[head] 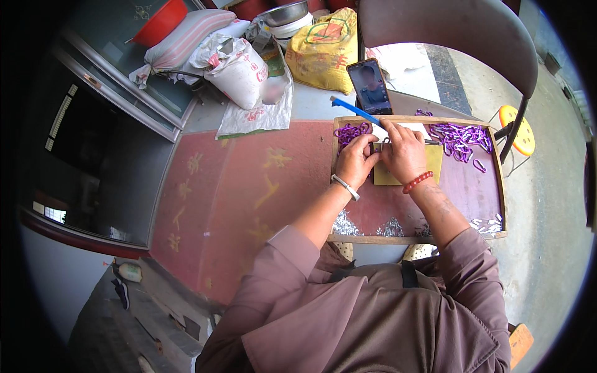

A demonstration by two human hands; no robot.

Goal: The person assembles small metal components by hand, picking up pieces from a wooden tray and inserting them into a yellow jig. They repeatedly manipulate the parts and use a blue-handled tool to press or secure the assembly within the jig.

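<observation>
My left hand (358, 161) has its thumb and fingers pinched together over the left side of a brass-coloured plate (408, 175). A small piece sits at those fingertips, mostly hidden. Right beside it, my right hand (405, 154) curls over the same plate, fingers pointing away from me. A long blue-handled tool (354, 111) runs under the right fingers, its blue end sticking out to the upper left; its working part is covered. Purple carabiner clips (459, 140) lie heaped right of the hands, and more purple clips (352, 134) lie to the left.
A wooden-rimmed tray (500, 196) holds everything. Small silver metal parts (346, 224) and silver pins (487, 226) lie along its near side. A phone (370, 87) leans behind it, before a dark chair back (447, 25). Sacks (238, 70) stand at the far left; a yellow stool (517, 129) stands right.
</observation>
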